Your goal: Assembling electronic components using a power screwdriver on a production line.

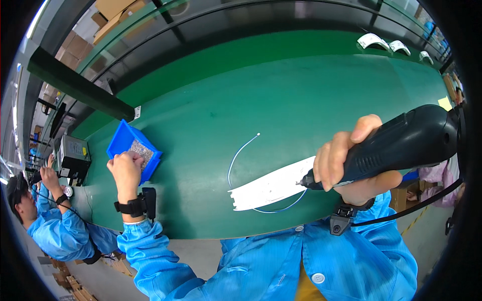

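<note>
My left hand (pixel 125 169) is over the near edge of a blue plastic bin (pixel 119 138), its fingers drawn together at a heap of small metal screws (pixel 143 152). Whatever is between those fingertips is hidden. In my right hand (pixel 346 155) is a black electric screwdriver (pixel 401 145), held nearly level with its bit pointing left. Its tip is above the right part of a long white panel (pixel 271 184); I cannot tell if they touch. A thin blue-and-white cable (pixel 231 168) curves out from under the panel, one end lying free on the green bench.
The green workbench (pixel 211 110) carries a dark post (pixel 80 88) at the left and a black boxy device (pixel 74 155) beyond the bin. Curved white pieces (pixel 372 41) stand at the far right. A co-worker in blue (pixel 60 226) sits at the left. The screwdriver's black cord (pixel 459 145) hangs at the right.
</note>
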Tool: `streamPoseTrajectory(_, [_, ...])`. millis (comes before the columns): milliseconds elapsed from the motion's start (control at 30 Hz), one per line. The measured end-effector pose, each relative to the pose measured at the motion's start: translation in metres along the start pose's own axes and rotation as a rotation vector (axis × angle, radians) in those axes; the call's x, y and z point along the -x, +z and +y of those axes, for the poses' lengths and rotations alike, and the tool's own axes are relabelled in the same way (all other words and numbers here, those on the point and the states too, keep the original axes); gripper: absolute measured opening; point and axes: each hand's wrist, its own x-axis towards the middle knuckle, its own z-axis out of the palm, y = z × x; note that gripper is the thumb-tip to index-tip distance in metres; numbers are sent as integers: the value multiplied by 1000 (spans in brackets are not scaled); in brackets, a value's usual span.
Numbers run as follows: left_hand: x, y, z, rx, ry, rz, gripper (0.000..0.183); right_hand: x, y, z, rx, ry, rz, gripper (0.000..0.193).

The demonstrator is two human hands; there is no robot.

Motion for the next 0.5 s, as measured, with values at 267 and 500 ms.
streamPoseTrajectory(267, [3,-4,1,83,11,155,11,4,-7,6,61,45,-111,63])
streamPoseTrajectory(500, [1,-15,-1,64,5,182,19,8,-10,0,118,66,-60,63])
